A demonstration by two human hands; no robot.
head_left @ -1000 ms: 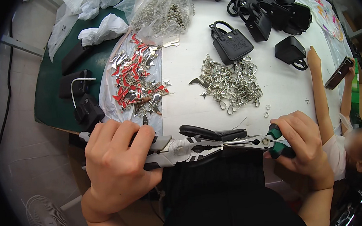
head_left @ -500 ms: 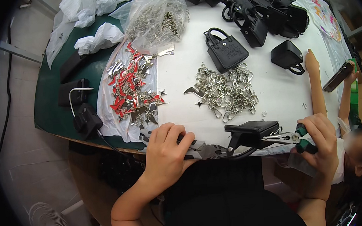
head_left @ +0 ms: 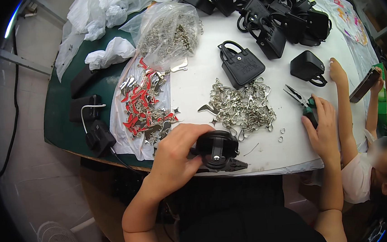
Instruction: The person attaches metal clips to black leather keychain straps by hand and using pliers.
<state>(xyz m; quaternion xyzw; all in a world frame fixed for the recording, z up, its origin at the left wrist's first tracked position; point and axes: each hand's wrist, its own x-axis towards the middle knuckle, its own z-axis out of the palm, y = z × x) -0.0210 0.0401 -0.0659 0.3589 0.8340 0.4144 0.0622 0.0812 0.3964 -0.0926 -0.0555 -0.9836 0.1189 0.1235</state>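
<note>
My left hand (head_left: pixel 171 157) is closed around a small black handbag (head_left: pixel 217 142) at the table's near edge, the bag turned so that a strap with a round metal stud faces me. Below the bag the dark jaws of a pair of pliers (head_left: pixel 234 165) stick out; whether my left hand grips them too is hidden. To the right, my right hand (head_left: pixel 325 131) has its fingers around the green-and-black handles of needle-nose pliers (head_left: pixel 297 95), whose jaws are spread and point away to the left. Between the hands lies a heap of silver swivel clasps (head_left: pixel 244 103).
Red and silver charms (head_left: pixel 144 102) lie on white plastic at left, below a clear bag of metal rings (head_left: pixel 168 36). Black mini handbags (head_left: pixel 280 14) are piled at the back right; another handbag (head_left: pixel 243 66) stands mid-table. At right, a person's arm (head_left: pixel 345 109) rests beside a phone (head_left: pixel 364 85).
The black handbag has come left into my left hand and turned. My right hand has drawn the needle-nose pliers off it, over to the table farther up. Small rings and a thin wire show on the table.
</note>
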